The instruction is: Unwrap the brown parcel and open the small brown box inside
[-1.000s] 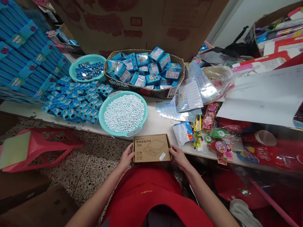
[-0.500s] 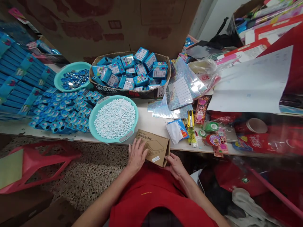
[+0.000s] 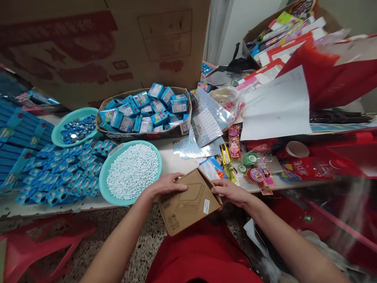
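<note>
A brown cardboard box [image 3: 188,204], printed with an outline of a flat scale, is held tilted in front of me at the table's front edge. My left hand [image 3: 167,185] grips its upper left side, thumb on the printed face. With my right hand [image 3: 229,192] I pinch the flap at its right end, which stands partly open. What lies inside the box is hidden. Just left of my left hand is a turquoise basin [image 3: 105,164] full of small pale tablets. Behind the box lies a blue and white packet [image 3: 212,167].
An open carton [image 3: 141,136] holds many small blue boxes [image 3: 157,106]. Further left are a second turquoise basin [image 3: 55,133] and rows of blue tubes [image 3: 67,169]. A yellow cutter [image 3: 225,154], tape rolls [image 3: 250,159] and a red bottle [image 3: 312,169] lie right. A red stool [image 3: 44,251] stands below.
The cardboard box has been turned, so its open end now points up and right. My left hand has shifted to its upper side, while my right hand stays at the flap. My view has also shifted.
</note>
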A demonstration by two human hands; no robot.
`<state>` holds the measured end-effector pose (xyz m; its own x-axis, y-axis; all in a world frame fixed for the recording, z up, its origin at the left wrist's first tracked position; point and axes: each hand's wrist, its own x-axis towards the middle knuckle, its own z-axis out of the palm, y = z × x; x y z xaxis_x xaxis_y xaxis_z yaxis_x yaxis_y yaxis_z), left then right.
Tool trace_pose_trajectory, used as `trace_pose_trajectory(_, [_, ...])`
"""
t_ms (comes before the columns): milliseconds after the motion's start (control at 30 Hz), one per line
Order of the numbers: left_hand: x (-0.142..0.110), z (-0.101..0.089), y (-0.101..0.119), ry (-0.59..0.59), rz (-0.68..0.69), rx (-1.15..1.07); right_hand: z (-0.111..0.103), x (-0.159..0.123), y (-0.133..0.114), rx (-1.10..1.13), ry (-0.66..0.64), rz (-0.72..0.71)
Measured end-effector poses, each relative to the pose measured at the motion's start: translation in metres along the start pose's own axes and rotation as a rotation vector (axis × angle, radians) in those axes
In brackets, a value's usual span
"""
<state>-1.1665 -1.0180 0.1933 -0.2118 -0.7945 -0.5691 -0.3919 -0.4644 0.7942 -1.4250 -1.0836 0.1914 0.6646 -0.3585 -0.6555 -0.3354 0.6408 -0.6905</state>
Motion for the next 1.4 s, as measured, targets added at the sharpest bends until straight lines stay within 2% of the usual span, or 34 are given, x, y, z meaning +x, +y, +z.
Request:
trace_pose_trajectory(67, [0.000, -0.002, -0.001, -0.079, -0.030, -0.182, -0.001, 0.003, -0.006, -0.016, 0.008, -0.042])
trace_pose_trajectory(167, [-0.008, 0.001, 0.001, -0.097, -0.102, -0.428, 0.001, 0.000, -0.011, 0.000, 0.051, -0.113])
trace_pose_trajectory(300, [-0.020, -0.001, 0.016, -0.099, -0.161, -0.460, 0.007, -0.007, -0.015, -0.003, 0.059, -0.142])
trace_pose_trajectory(400, [-0.028, -0.005, 0.028, -0.081, -0.155, -0.454, 0.009, -0.010, -0.015, 0.053, 0.088, -0.148])
trace_pose_trajectory(467, [-0.031, -0.002, 0.031, 0.002, -0.134, -0.481, 0.012, -0.010, -0.012, 0.161, 0.221, -0.230])
trace_pose_trajectory(533, [-0.032, 0.007, 0.029, 0.168, -0.097, -0.525, 0.020, -0.010, -0.004, 0.275, 0.375, -0.352])
trace_pose_trajectory(567, [-0.032, 0.013, 0.026, 0.264, -0.076, -0.546, 0.026, -0.011, 0.002, 0.314, 0.406, -0.389])
trace_pose_trajectory(667, [-0.030, 0.034, 0.015, 0.482, -0.025, -0.604, 0.046, -0.013, 0.017, 0.347, 0.375, -0.386])
trace_pose_trajectory(767, [-0.032, 0.055, 0.008, 0.531, -0.040, -0.733, 0.056, -0.018, 0.024, 0.343, 0.366, -0.390])
trace_pose_trajectory(900, [-0.039, 0.072, 0.008, 0.556, -0.046, -0.854, 0.051, -0.023, 0.019, 0.355, 0.296, -0.364])
trace_pose_trajectory(1100, [-0.038, 0.076, 0.007, 0.562, -0.068, -0.881, 0.038, -0.019, 0.014, 0.329, 0.287, -0.331])
trace_pose_trajectory(1400, [-0.033, 0.073, -0.013, 0.577, -0.078, -0.938, 0.039, 0.000, 0.021, 0.293, 0.281, -0.291])
